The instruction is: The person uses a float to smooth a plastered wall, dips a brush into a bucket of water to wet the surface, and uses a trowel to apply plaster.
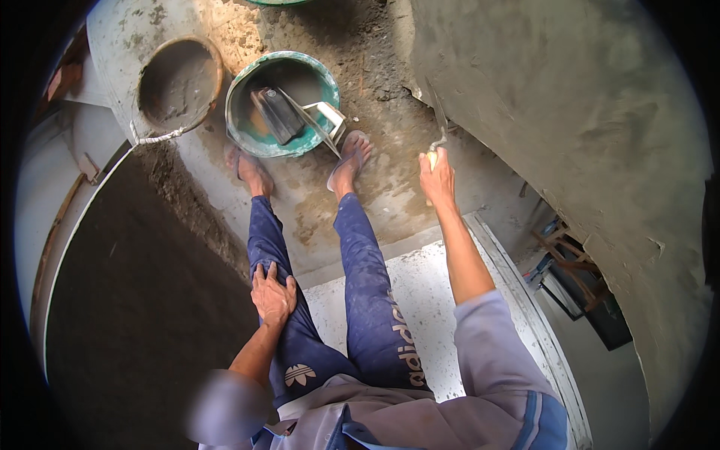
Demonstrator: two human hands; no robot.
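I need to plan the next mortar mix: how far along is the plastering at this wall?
Done: most of the wall looks coated grey. In hand: the right hand holds a trowel at the wall's lower edge; the left hand rests on the thigh. Left: that ragged bottom edge. The green bucket holds tools, little mortar.

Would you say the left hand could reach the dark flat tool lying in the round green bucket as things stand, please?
Probably yes, with a forward lean. The left hand rests on the left thigh, and nothing lies between it and the round green bucket by the feet. The bucket is open-topped, with the dark flat tool exposed inside.
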